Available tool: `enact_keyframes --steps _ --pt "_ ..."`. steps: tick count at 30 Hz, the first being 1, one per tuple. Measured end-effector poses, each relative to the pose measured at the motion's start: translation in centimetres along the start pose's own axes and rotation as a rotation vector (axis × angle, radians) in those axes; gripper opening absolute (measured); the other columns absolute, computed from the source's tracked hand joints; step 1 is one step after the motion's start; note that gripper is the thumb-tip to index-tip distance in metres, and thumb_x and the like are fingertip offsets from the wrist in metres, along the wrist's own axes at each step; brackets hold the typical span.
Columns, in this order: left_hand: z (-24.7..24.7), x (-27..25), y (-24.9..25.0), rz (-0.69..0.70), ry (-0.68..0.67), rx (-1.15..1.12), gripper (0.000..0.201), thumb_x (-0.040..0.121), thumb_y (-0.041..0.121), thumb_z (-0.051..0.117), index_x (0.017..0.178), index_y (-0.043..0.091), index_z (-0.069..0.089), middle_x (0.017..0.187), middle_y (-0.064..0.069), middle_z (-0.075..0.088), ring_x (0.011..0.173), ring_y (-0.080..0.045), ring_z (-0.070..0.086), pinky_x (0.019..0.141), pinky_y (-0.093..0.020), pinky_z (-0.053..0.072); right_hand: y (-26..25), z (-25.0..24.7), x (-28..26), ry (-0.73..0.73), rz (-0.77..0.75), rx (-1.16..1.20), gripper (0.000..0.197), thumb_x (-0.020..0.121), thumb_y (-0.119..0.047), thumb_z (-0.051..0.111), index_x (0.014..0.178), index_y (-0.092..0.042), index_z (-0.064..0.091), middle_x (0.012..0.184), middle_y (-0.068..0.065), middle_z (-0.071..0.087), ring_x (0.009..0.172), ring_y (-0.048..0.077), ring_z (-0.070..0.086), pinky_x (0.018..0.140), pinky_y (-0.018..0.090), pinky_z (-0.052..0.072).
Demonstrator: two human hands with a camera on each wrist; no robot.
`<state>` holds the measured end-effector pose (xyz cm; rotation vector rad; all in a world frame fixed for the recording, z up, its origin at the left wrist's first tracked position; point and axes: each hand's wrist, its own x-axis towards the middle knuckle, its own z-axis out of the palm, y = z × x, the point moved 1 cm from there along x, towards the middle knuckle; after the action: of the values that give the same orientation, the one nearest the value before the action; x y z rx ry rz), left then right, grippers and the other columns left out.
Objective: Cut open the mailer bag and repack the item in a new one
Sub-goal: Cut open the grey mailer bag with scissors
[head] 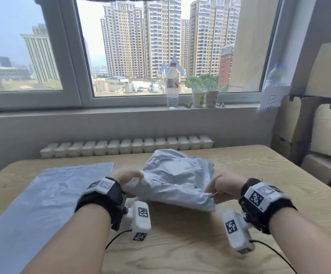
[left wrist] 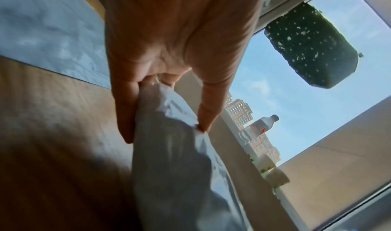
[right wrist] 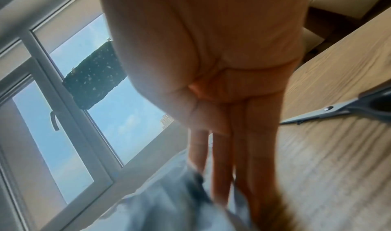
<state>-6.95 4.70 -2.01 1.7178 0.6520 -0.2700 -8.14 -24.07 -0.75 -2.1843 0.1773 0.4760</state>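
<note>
- Two hands are seen on the crumpled mailer bag [head: 175,178], which is held just above the middle of the bench [head: 180,244], its near edge lifted.
- At the bag's 9 o'clock edge, the left hand [head: 130,179] is closed on it, a fold pinched between thumb and fingers [left wrist: 125,110].
- At 3 o'clock, the right hand [head: 225,186] is curled on the bag's edge; in the blurred wrist view the grip appears closed on the plastic, though that cannot be confirmed.
- A flat new mailer [head: 48,196] lies at 9 o'clock, untouched.
- Scissors [right wrist: 347,110] lie on the bench at 3 o'clock, not in hand.
- Whether the bag has been cut cannot be told; no item is seen outside it, so removal and repacking are judged to remain.
</note>
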Motion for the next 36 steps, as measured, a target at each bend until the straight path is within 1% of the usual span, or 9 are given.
enact_keyframes --steps 2,6,10,12,17,22,26,31,36 --pt "-0.1 0.2 -0.9 0.019 0.086 0.247 0.058 0.086 0.025 0.069 0.133 -0.001 0.048 0.136 -0.020 0.050 0.110 -0.027 0.055 0.105 -0.038 0.043 0.4 0.8 -0.5 -0.030 0.059 -0.088 0.018 0.090 0.000 0.051 0.102 0.005 0.063 0.084 0.014 0.069 0.071 0.027 0.071 0.074 0.038 0.059" --pt "0.5 0.1 -1.2 0.203 0.232 0.549 0.049 0.078 0.022 0.076 0.119 0.001 0.058 0.123 -0.014 0.061 0.103 -0.026 0.058 0.073 -0.028 0.048 0.1 1.6 -0.2 0.180 -0.185 -0.412 0.015 0.086 -0.021 0.062 0.084 -0.008 0.070 0.082 0.007 0.072 0.068 0.015 0.067 0.065 0.030 0.058" --pt "1.7 0.4 -1.2 0.341 0.297 0.587 0.077 0.064 0.036 0.081 0.131 0.016 0.048 0.131 -0.007 0.053 0.119 -0.026 0.051 0.098 -0.037 0.046 -0.5 3.9 -0.5 0.058 -0.294 -0.488 0.016 0.078 -0.032 0.075 0.077 -0.018 0.069 0.081 -0.002 0.070 0.073 0.010 0.063 0.066 0.025 0.053" --pt "2.4 0.4 -1.5 0.373 0.259 0.657 0.070 0.065 0.039 0.081 0.127 0.019 0.053 0.127 -0.003 0.057 0.116 -0.022 0.054 0.098 -0.034 0.046 -0.1 4.7 -0.1 0.008 -0.273 -0.526 0.013 0.076 -0.029 0.078 0.074 -0.020 0.069 0.084 -0.001 0.072 0.079 0.014 0.067 0.074 0.029 0.057" --pt "2.4 0.6 -2.2 0.423 0.204 0.729 0.064 0.071 0.041 0.079 0.128 0.023 0.058 0.126 0.002 0.062 0.113 -0.018 0.058 0.097 -0.029 0.045 0.5 5.2 0.3 -0.024 -0.278 -0.506 0.012 0.073 -0.022 0.080 0.068 -0.024 0.070 0.077 -0.004 0.071 0.075 0.011 0.066 0.071 0.026 0.056" --pt "3.1 -0.2 -1.3 0.549 0.471 0.883 0.046 0.077 0.031 0.074 0.120 0.034 0.059 0.132 0.002 0.048 0.123 -0.021 0.045 0.104 -0.041 0.039 -0.1 6.4 0.3 -0.154 -0.309 -0.489 0.005 0.075 -0.026 0.078 0.072 -0.024 0.074 0.079 -0.003 0.075 0.070 0.008 0.064 0.071 0.027 0.056" --pt "4.9 -0.9 -0.8 0.634 0.434 0.806 0.020 0.079 0.025 0.070 0.097 0.026 0.063 0.109 0.000 0.057 0.102 -0.018 0.055 0.088 -0.033 0.048 0.0 4.8 0.5 0.036 -0.299 -0.431 0.014 0.083 -0.024 0.069 0.074 -0.014 0.073 0.067 -0.002 0.068 0.058 0.008 0.057 0.055 0.022 0.047" --pt "6.1 -0.2 -2.0 0.579 0.300 0.783 0.030 0.068 0.041 0.076 0.085 0.024 0.059 0.095 0.003 0.062 0.089 -0.016 0.060 0.080 -0.033 0.052 2.7 0.4 1.2 0.323 -0.153 -0.498 0.018 0.084 -0.019 0.056 0.073 -0.012 0.067 0.079 0.005 0.069 0.073 0.019 0.063 0.062 0.028 0.049" --pt "6.5 0.1 -2.0 0.553 0.273 0.774 0.038 0.057 0.042 0.082 0.077 0.029 0.053 0.098 0.001 0.060 0.092 -0.018 0.058 0.081 -0.034 0.052 5.5 -1.2 1.4 0.425 0.010 -0.601 0.020 0.084 -0.017 0.048 0.098 -0.015 0.062 0.101 0.007 0.064 0.093 0.027 0.059 0.070 0.030 0.044"
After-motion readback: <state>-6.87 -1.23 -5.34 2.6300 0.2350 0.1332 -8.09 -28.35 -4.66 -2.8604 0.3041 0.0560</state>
